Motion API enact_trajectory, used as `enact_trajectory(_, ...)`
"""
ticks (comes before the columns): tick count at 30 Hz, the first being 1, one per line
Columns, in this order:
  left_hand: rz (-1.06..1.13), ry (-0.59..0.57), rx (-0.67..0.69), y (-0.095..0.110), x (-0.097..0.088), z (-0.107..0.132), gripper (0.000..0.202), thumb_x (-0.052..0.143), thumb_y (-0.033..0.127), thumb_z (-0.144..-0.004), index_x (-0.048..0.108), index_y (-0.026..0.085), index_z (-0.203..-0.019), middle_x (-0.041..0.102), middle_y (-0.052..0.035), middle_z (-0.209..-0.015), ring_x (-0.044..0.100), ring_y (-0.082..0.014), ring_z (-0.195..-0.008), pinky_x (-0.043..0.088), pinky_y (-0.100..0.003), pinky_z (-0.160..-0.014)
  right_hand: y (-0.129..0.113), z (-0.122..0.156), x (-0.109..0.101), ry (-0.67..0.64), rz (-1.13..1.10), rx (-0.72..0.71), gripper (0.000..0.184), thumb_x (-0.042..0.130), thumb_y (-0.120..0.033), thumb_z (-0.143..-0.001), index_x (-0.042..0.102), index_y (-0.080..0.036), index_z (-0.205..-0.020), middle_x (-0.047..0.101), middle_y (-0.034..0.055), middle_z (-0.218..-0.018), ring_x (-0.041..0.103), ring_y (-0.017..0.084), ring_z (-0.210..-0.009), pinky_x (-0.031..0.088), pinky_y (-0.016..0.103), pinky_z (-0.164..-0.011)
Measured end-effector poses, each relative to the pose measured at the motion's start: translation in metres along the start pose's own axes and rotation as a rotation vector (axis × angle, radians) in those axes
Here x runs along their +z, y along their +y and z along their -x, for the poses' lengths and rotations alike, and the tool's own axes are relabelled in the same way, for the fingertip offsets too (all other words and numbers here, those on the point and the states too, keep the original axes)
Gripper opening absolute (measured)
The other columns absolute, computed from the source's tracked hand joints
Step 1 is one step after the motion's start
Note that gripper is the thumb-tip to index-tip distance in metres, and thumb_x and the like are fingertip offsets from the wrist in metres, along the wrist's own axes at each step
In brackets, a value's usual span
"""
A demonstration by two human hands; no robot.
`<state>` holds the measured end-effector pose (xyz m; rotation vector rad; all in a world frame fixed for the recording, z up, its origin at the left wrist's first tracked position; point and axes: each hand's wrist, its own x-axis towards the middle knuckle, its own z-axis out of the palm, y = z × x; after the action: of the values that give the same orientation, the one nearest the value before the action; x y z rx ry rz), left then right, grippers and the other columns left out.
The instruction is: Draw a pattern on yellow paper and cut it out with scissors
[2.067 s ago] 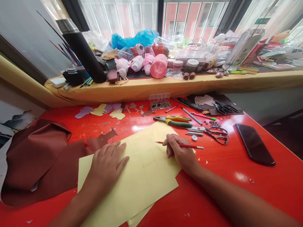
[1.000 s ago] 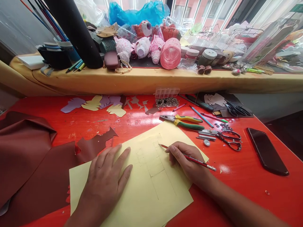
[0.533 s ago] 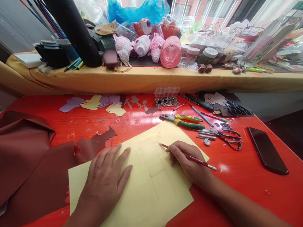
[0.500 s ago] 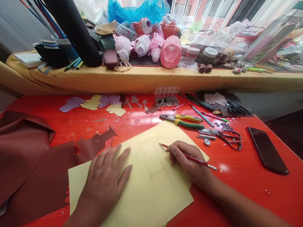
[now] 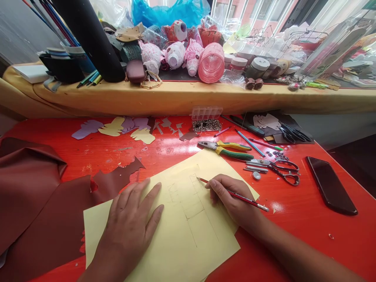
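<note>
Yellow paper (image 5: pixel 170 243) lies at an angle on the red table, with thin pencil lines forming a blocky outline across its middle. My left hand (image 5: pixel 131 223) rests flat on the paper's left part, fingers spread. Between the thumb and fingers of my right hand (image 5: pixel 227 196) is a red and black pencil (image 5: pixel 246 199). Its sharpened tip is at the upper end of the drawn outline; whether it presses on the paper I cannot tell. The heel of that hand lies over the paper's right edge. Another yellow sheet shows partly beneath.
Brown leather (image 5: pixel 44 211) covers the table's left side. Beyond the paper lie pliers (image 5: pixel 226 149), scissors (image 5: pixel 282 168) and a clear box of metal rings (image 5: pixel 206 124). A phone (image 5: pixel 331 186) lies at right. A cloth-covered ledge (image 5: pixel 176 94) holding crafts and jars runs along the back.
Both hands and the pencil keep nearly the same position on the paper. The whole view has shifted very slightly.
</note>
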<state>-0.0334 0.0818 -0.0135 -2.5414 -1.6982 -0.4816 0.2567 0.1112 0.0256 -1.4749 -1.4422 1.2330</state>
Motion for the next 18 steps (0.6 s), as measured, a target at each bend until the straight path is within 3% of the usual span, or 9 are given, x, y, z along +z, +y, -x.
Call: enact_trajectory(18,-0.006,0.011,0.017,-0.0009,-0.0004,0.0002,0.043,0.045,0.036,-0.110,0.060,0.020,-0.147,0.060,-0.0177,-0.147,0.052,-0.0396,-0.133,0.044,-0.062,-0.109,0.0007,0.0009,-0.0023,-0.009,-0.039,0.001,0.037,0.061,-0.048,-0.106,0.074,-0.022,-0.083,0.067,0.0003,-0.068,0.064,0.017,-0.061,0.049,0.029,-0.061)
